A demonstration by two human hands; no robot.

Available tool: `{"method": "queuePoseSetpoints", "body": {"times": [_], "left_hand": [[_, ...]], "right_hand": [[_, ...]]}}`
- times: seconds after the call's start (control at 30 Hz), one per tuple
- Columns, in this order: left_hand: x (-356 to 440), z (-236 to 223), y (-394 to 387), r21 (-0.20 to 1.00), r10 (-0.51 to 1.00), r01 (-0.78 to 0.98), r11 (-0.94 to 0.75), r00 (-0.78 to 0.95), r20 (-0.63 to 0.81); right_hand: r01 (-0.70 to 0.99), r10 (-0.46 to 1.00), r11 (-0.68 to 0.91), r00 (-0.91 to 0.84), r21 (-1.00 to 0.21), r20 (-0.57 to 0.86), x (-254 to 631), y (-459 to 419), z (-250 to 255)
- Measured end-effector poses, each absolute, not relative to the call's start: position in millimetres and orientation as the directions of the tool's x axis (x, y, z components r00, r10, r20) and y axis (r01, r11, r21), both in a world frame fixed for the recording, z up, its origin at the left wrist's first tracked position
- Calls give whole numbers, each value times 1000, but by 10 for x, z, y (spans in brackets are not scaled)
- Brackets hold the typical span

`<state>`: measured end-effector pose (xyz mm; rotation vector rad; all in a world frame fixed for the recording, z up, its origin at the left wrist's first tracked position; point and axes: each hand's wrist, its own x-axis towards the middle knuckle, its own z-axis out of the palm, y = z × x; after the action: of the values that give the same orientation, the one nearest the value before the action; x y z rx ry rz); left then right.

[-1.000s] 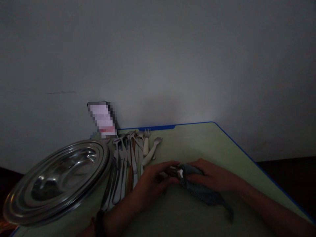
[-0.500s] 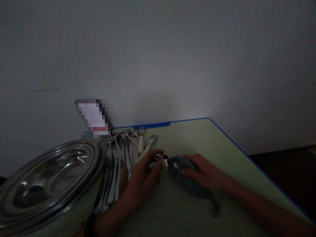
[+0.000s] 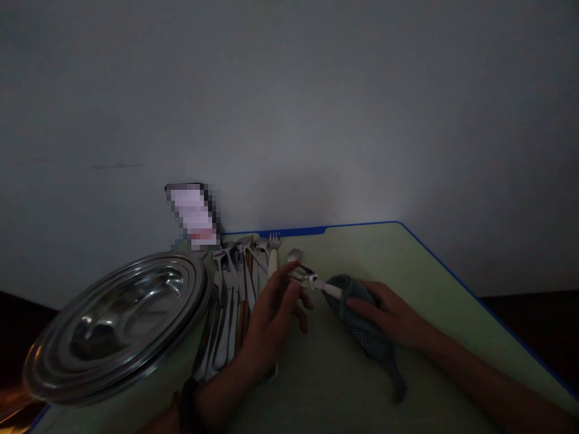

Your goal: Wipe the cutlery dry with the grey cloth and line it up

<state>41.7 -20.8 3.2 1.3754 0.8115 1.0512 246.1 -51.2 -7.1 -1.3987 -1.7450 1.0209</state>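
Observation:
My left hand (image 3: 278,310) pinches the metal end of a white-handled utensil (image 3: 332,290) between thumb and forefinger; the other fingers are loosely curled. Its exact kind is hard to make out in the dim light. Wrapped round the handle's other end is a grey-green cloth (image 3: 368,316), which my right hand (image 3: 391,310) grips, its tail hanging down to the right. Just left of my left hand, several knives, spoons and forks (image 3: 230,301) lie side by side. Beyond my fingers are a white-handled fork (image 3: 274,247) and another fork (image 3: 295,255), partly hidden.
Stacked shiny metal plates with compartments (image 3: 131,319) stand at the left of the pale green table (image 3: 362,247), which has a blue edge. A phone (image 3: 194,214), its screen blurred, leans on the grey wall (image 3: 316,108) behind.
The view has turned slightly left, so things appear further right. More of the utensil's white handle now shows out of the cloth, and my right hand with the cloth is farther from my left.

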Motion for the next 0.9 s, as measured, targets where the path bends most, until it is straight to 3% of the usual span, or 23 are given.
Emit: {"method": "queuePoseSetpoints", "body": {"times": [0.23,0.47,0.73,0.9], "left_hand": [[381,-4,-136,979,954,-200,-49,280,105],[310,-11,-210,980,940,-9,-199,282,193],[294,-19,-208,955,916,127,-269,341,212],[332,25,-187,921,954,299,-248,242,179]], "right_hand": [[604,942,307,-304,-736,144,2075,-373,-51],[593,931,340,-322,-730,172,1938,-330,-70],[750,863,491,-347,-444,367,1941,-408,-215],[750,874,465,-304,-471,378,1958,-404,-183]]}}
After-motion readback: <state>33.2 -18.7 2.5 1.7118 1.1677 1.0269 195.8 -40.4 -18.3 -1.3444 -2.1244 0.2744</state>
